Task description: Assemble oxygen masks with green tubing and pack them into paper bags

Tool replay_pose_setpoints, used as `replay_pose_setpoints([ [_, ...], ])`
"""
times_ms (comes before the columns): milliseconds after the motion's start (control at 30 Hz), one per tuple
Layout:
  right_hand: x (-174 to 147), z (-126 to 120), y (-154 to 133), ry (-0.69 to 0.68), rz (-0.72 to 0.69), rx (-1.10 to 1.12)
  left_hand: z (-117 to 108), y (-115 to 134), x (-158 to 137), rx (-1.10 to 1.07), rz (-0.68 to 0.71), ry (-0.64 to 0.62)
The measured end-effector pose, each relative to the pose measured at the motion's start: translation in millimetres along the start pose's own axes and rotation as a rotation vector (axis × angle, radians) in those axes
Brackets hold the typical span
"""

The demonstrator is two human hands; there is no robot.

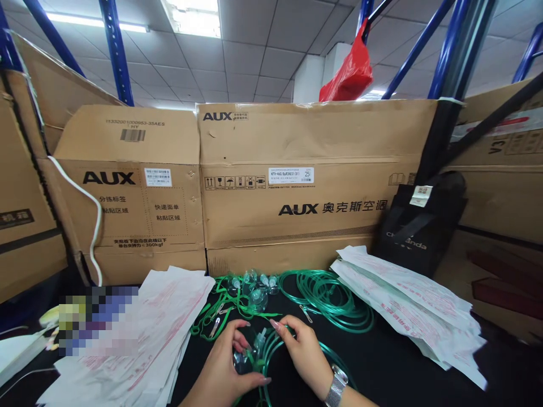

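Observation:
My left hand (pixel 227 362) is curled around a clear plastic oxygen mask (pixel 241 362), its thumb low by the green tubing. The mask's pale connector (pixel 260 339) points up between my hands. My right hand (pixel 303 350) has thumb and index finger close together near the tip of a green strap; what they pinch is too small to tell. Under it curves a loop of green tubing (pixel 268 357). Farther back lie several clear masks (pixel 258 297), tangled green elastic straps (pixel 220 308) with metal nose clips, and a larger coil of green tubing (pixel 335 299).
White printed paper pouches are stacked at left (pixel 139 333) and right (pixel 407 305). AUX cardboard boxes (pixel 314 226) wall off the back of the black table. A black bag (pixel 411 232) stands back right, and a white cable (pixel 95 226) hangs at left.

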State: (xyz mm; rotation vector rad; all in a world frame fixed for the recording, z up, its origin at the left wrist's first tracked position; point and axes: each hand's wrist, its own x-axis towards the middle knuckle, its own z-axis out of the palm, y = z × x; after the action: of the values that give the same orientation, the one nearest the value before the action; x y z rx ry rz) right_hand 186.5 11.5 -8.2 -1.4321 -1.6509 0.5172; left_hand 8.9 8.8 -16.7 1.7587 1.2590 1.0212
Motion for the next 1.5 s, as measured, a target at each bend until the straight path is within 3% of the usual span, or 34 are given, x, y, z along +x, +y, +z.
replay_pose_setpoints([
  [67, 0.5, -0.7, -1.0, -0.009, 0.006, 0.011, 2.2, -0.3, -3.0, 0.068, 0.047, 0.035],
  [233, 5.3, -9.4, -4.6, -0.025, 0.044, 0.087, -5.2, 2.2, -1.4, 0.020, -0.007, 0.026],
  [333, 8.6, -17.6, -6.1, -0.052, 0.039, 0.154, -11.2, 3.8, 4.5, -0.226, -0.067, 0.029],
  [467, 10.5, -27.4, -9.4, -0.067, 0.026, 0.221, -14.0, 6.0, 8.2, -0.797, -0.322, -0.022],
  [533, 10.5, -30.2, -11.0, -0.064, 0.030, 0.255, -13.5, 7.3, 7.6, -0.973, -0.430, 0.010],
  [733, 9.4, -31.3, -11.8, -0.105, 0.103, 0.393, -14.7, 10.4, 6.1, -1.076, -0.505, 0.052],
  [933, 9.7, -32.4, -13.8, -0.105, 0.070, 0.354, -14.6, 11.0, 6.2, -1.030, -0.493, -0.034],
  [1067, 11.0, -34.6, -11.4, -0.112, 0.004, 0.258, -9.0, 13.0, 3.6, -0.829, -0.403, -0.038],
  [1167, 12.3, -38.0, -8.6, -0.212, -0.007, 0.242, -8.7, 15.2, 0.7, -0.580, -0.238, -0.104],
  [1333, 12.6, -44.2, -10.0, -0.473, -0.032, 0.348, -19.1, 21.6, -1.7, -0.280, -0.093, -0.238],
  [1500, 10.6, -43.7, -12.1, -0.532, -0.095, 0.323, -20.2, 26.1, -5.4, 0.052, -0.039, -0.267],
])
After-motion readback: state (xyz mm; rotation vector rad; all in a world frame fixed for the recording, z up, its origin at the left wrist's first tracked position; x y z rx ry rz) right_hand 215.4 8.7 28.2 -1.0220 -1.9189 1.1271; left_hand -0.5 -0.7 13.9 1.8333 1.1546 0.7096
